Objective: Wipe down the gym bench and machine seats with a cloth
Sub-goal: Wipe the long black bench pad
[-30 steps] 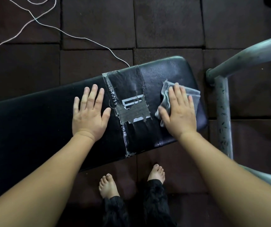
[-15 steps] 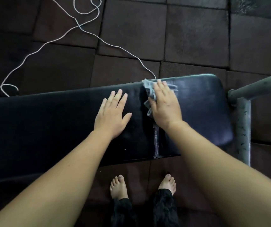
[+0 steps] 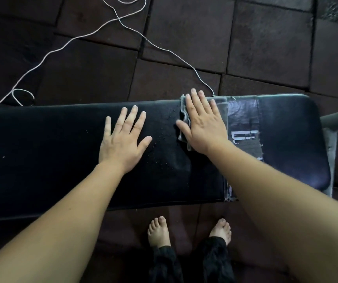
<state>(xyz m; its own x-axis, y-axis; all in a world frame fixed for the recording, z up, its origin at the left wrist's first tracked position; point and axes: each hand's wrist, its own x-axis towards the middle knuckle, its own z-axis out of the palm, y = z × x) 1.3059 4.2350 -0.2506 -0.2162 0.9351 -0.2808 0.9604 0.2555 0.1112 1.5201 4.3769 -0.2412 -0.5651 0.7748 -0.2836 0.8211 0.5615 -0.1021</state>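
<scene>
A long black padded gym bench (image 3: 51, 160) runs across the view, with a taped, torn patch (image 3: 243, 127) near its right end. My right hand (image 3: 202, 121) lies flat with straight fingers on a grey cloth (image 3: 222, 107), pressing it onto the pad at the far edge, just left of the patch. The cloth is mostly hidden under the hand. My left hand (image 3: 123, 137) rests flat on the bare pad, fingers spread, a short way left of the cloth. Small droplets (image 3: 162, 137) dot the pad between the hands.
A white cord (image 3: 110, 23) loops over the dark rubber floor tiles behind the bench. A grey metal frame tube (image 3: 337, 119) stands at the right end of the bench. Bare feet (image 3: 160, 231) stand on the floor in front of it.
My right hand slid the cloth leftward from the bench's right end, across the taped patch, to the far edge left of it. My left hand stayed flat on the pad.
</scene>
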